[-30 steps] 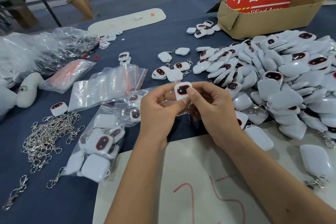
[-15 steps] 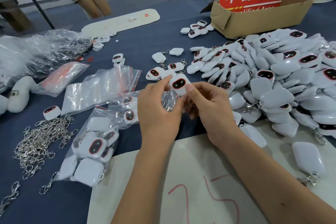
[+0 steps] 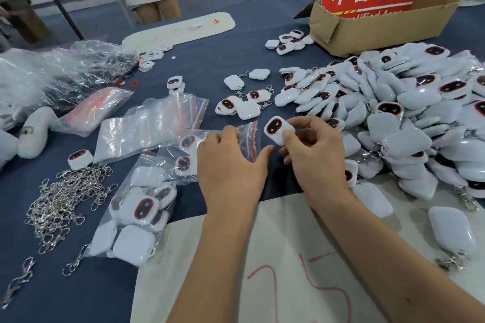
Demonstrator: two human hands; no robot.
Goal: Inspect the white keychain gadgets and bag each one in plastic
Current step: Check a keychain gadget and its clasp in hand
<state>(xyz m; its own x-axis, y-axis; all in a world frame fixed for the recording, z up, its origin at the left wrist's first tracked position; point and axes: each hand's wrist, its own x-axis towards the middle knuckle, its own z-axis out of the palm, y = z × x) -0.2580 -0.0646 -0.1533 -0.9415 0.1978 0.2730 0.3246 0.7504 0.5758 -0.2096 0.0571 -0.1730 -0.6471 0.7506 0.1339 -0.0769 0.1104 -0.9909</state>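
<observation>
Pinching the white keychain gadget (image 3: 278,129) between thumb and fingers, the right hand (image 3: 316,155) is holding it tilted, long axis slanting up-left, just right of the small zip bag (image 3: 248,136) that the flat-fingered, empty left hand (image 3: 231,165) is pressing.

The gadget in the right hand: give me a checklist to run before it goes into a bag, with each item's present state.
1. Gadget firmly held: ok, the right hand pinches it, thumb on its lower end.
2. Face visible for inspection: ok, the dark red-rimmed window faces up.
3. Keychain clip attached: cannot tell, the fingers hide that end.
4. Empty bag within reach: ok, it lies on the blue cloth under the left hand.
5. Bag mouth opened: not ok, it lies flat and the left hand is spread over it, not gripping.
6. Gadget free of defects: cannot tell, too small to judge.
</observation>
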